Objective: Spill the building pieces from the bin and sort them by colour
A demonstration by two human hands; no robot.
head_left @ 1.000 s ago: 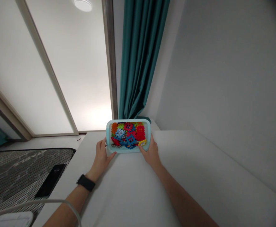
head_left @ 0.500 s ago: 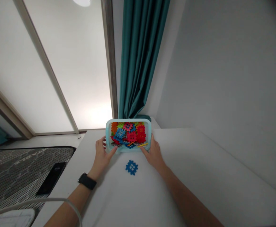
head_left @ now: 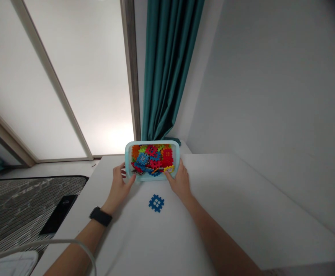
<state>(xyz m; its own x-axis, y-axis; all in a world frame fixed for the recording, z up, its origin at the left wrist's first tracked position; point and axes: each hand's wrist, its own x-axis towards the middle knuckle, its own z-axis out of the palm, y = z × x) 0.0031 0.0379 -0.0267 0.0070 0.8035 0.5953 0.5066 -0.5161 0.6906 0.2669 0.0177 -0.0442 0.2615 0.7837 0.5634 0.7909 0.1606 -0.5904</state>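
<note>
A pale blue plastic bin (head_left: 152,142) full of colourful building tiles is between my two hands, its open top tipped toward me. My left hand (head_left: 120,186) grips its left side, thumb at the front rim. Around the right side my right hand (head_left: 181,184) is closed, its thumb over the front rim beside a yellow tile (head_left: 170,169). Inside lie red, blue, orange and green notched tiles, with a red tile (head_left: 167,156) at the right. One blue notched tile (head_left: 156,203) lies flat on the table nearer to me.
The white table (head_left: 167,245) meets a grey wall at the right. A green curtain (head_left: 170,76) hangs behind the bin. Left of the table a black phone-like slab (head_left: 58,214) lies on a grey striped surface. A pale cable (head_left: 55,241) curves across the lower left.
The yellow tile, seen edge-on before, now shows its flat face, and some tiles in the bin have shifted. Both hands keep hold of the bin. The whole view has moved slightly.
</note>
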